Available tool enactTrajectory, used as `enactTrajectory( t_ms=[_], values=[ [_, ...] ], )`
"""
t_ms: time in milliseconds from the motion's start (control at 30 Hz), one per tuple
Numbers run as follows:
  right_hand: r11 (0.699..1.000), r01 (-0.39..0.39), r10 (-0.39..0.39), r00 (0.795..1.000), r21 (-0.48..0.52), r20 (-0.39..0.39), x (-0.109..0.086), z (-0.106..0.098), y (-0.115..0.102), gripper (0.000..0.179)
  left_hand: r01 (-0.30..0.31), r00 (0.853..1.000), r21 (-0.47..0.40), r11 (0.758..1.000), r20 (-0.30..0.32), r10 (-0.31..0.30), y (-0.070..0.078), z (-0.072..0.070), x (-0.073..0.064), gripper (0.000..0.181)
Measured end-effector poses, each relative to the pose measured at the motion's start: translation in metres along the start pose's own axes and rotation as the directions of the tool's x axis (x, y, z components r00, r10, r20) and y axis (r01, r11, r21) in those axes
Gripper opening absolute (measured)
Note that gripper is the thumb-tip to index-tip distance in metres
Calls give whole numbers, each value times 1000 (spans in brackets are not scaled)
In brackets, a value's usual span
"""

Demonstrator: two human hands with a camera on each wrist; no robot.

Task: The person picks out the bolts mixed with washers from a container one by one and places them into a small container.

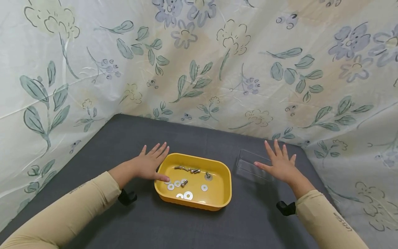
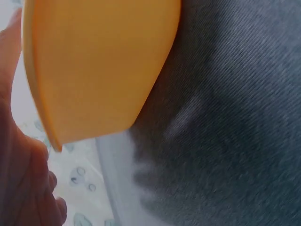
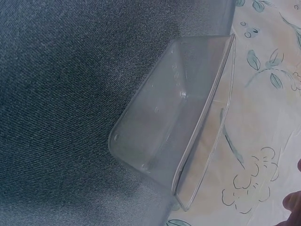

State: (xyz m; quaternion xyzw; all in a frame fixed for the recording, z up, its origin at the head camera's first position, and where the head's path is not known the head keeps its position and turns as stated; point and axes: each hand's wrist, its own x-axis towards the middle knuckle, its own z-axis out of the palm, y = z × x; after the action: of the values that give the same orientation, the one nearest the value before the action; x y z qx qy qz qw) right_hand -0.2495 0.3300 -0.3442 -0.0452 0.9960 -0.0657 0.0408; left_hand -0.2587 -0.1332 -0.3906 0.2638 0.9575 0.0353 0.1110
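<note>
Seeing a yellow tub [image 1: 194, 180] on dark cloth [image 1: 186, 228], between left hand [image 1: 147, 164] and right hand [image 1: 281, 166]. Seems light, stiff and a bit slick. Best to grab by the rim at both ends, and keep level to stop screws [image 1: 195, 171] and washers [image 1: 191, 197] sliding. With both spread wide, gripping nothing, left thumb over the rim, right near a clear box [image 3: 150, 113].

Yellow tray [image 1: 217, 190]; silver screws [image 1: 196, 171], washers [image 1: 190, 196]; colourless box [image 3: 146, 117]; dark-grey cloth [image 1: 192, 228]; beige sleeves [image 1: 77, 202]; pale curtain [image 1: 205, 52], green-lilac florals.

left grip [image 1: 147, 165] spread at yellow tray [image 1: 214, 194] | screws [image 1: 195, 171], washers [image 1: 188, 195] inside | right grip [image 1: 281, 166] spread near clear container [image 1: 250, 165]
</note>
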Motion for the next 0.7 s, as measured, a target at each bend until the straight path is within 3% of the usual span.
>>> enactTrajectory(
  t_ms=[167, 467, 700],
  values=[
    [1000, -4, 4, 1000, -3, 6, 0, 0, -1, 104, -49, 999, -17, 999, 11, 49, 5, 5, -3, 114],
    [1000, -10, 10, 1000, -2, -4, 0, 0, 0, 104, -74, 997, -44, 996, 26, 75, 11, 8, -9, 123],
    [1000, -11, 11, 1000, 2, 2, -2, 2, 1, 104, -108, 994, 1, 994, 35, 108, 13, 8, -11, 136]
  ],
)
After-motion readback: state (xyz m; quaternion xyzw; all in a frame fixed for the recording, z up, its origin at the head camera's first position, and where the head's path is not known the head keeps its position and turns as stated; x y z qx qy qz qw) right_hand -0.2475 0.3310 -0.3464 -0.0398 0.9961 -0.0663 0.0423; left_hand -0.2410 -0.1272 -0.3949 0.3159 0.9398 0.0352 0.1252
